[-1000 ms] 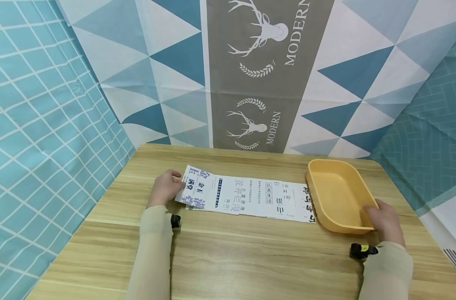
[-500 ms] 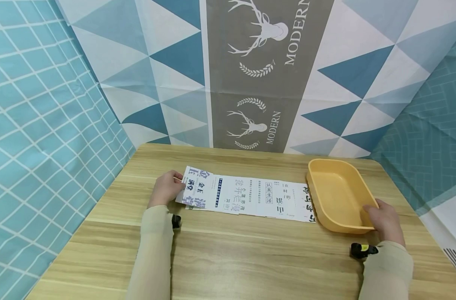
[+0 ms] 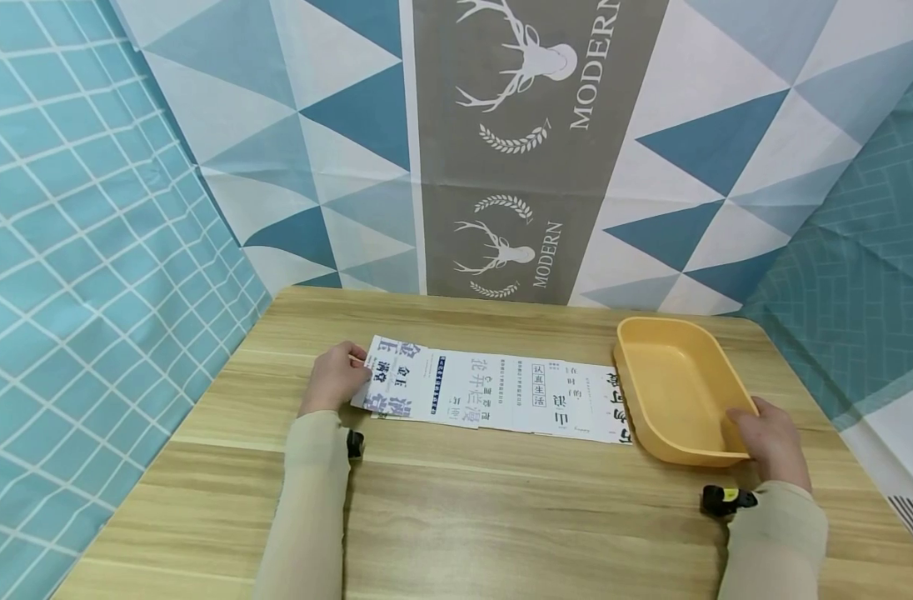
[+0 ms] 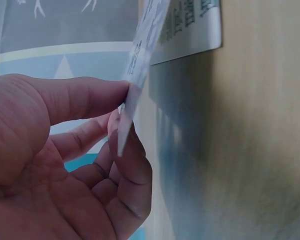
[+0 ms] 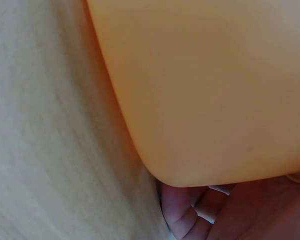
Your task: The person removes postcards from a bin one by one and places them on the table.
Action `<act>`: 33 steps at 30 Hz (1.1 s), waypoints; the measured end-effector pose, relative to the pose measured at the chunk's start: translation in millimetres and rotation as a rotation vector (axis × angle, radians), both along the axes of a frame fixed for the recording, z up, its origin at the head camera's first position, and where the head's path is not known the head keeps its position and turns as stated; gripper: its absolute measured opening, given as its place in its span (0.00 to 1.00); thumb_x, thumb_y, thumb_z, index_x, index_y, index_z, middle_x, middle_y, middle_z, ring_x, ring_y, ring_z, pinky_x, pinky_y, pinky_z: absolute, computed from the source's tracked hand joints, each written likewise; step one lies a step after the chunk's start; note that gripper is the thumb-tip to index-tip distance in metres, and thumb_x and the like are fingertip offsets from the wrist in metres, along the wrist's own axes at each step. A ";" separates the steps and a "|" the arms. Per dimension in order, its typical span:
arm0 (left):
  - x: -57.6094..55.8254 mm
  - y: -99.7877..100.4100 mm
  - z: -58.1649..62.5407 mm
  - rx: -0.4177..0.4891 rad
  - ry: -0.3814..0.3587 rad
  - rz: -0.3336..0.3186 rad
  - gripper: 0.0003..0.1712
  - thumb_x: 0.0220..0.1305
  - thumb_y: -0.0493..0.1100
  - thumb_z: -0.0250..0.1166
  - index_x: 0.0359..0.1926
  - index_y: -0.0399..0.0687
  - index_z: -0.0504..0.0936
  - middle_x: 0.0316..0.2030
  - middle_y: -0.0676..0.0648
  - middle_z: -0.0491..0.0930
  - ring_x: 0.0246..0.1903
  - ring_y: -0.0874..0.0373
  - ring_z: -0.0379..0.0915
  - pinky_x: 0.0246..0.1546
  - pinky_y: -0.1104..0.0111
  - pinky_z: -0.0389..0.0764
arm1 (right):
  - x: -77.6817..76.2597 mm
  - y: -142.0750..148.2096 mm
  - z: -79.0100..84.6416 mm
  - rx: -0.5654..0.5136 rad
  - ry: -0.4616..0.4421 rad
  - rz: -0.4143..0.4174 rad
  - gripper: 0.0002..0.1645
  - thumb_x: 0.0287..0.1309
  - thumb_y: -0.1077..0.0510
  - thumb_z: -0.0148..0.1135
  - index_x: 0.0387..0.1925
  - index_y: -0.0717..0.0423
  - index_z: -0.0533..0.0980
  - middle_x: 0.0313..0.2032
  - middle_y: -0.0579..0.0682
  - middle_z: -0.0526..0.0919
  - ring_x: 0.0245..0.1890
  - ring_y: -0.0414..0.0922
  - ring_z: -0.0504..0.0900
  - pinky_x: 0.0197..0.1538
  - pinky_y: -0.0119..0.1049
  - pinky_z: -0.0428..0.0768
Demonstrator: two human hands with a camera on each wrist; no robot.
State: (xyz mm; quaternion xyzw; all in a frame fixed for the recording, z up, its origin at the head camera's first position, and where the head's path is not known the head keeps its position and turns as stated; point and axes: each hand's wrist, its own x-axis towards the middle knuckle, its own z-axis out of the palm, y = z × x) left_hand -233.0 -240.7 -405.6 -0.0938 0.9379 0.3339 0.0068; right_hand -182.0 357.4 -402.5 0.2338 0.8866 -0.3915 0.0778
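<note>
At the left end of a row of printed white cards (image 3: pixel 501 392), my left hand (image 3: pixel 332 377) pinches a card (image 3: pixel 393 377) with large purple characters. In the left wrist view the thumb and fingers hold that card (image 4: pixel 136 70) by its edge, tilted up off the wood, with another card (image 4: pixel 190 30) lying beyond it. My right hand (image 3: pixel 773 442) grips the near right corner of a yellow plastic basin (image 3: pixel 677 379), thumb over the rim. Up close in the right wrist view, the basin's wall (image 5: pixel 205 100) covers most of my fingers (image 5: pixel 177 205).
The basin stands at the right end of the card row, very near the last card. All of it is on a wooden table (image 3: pixel 501 517). Patterned cloth (image 3: pixel 501 167) hangs behind the table, with blue tile-patterned cloth (image 3: pixel 89 250) on the left.
The pinched card has come down slightly, its far edge dropping toward the row. My left hand has shifted a little to the right. The right hand and basin look unmoved.
</note>
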 end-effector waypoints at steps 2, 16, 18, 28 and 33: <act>0.0 1.5 -0.2 0.001 -0.007 0.008 0.17 0.66 0.37 0.61 0.55 0.38 0.76 0.48 0.37 0.82 0.44 0.46 0.79 0.45 0.59 0.78 | -0.1 0.1 -0.2 -0.005 -0.004 -0.001 0.39 0.74 0.52 0.41 0.75 0.74 0.49 0.66 0.78 0.63 0.49 0.61 0.78 0.42 0.40 0.78; 1.6 8.4 -2.6 -0.045 -0.009 0.041 0.18 0.65 0.35 0.59 0.56 0.40 0.74 0.46 0.39 0.82 0.42 0.47 0.77 0.42 0.59 0.76 | 0.6 -0.6 -0.6 -0.005 -0.012 -0.003 0.40 0.74 0.52 0.40 0.76 0.73 0.48 0.67 0.77 0.61 0.51 0.62 0.76 0.49 0.49 0.78; 2.7 10.2 -1.8 -0.054 -0.003 0.045 0.17 0.66 0.35 0.58 0.55 0.40 0.75 0.45 0.39 0.81 0.42 0.47 0.77 0.41 0.60 0.75 | 0.2 -0.1 -1.2 -0.008 -0.016 -0.005 0.40 0.74 0.52 0.40 0.76 0.72 0.48 0.67 0.77 0.62 0.51 0.62 0.76 0.48 0.47 0.78; 4.3 13.3 -2.9 -0.077 -0.012 0.049 0.16 0.66 0.35 0.58 0.55 0.40 0.75 0.44 0.38 0.82 0.38 0.48 0.76 0.35 0.64 0.74 | -1.4 0.6 -2.5 -0.026 -0.024 -0.019 0.40 0.74 0.52 0.40 0.76 0.72 0.47 0.67 0.77 0.61 0.52 0.62 0.76 0.50 0.49 0.78; 3.0 12.8 -5.2 -0.075 -0.024 0.049 0.16 0.66 0.35 0.58 0.54 0.40 0.75 0.45 0.38 0.81 0.39 0.47 0.76 0.36 0.63 0.74 | -1.5 0.3 -2.1 -0.034 -0.027 -0.022 0.40 0.74 0.51 0.40 0.76 0.72 0.46 0.68 0.77 0.61 0.53 0.63 0.74 0.52 0.51 0.77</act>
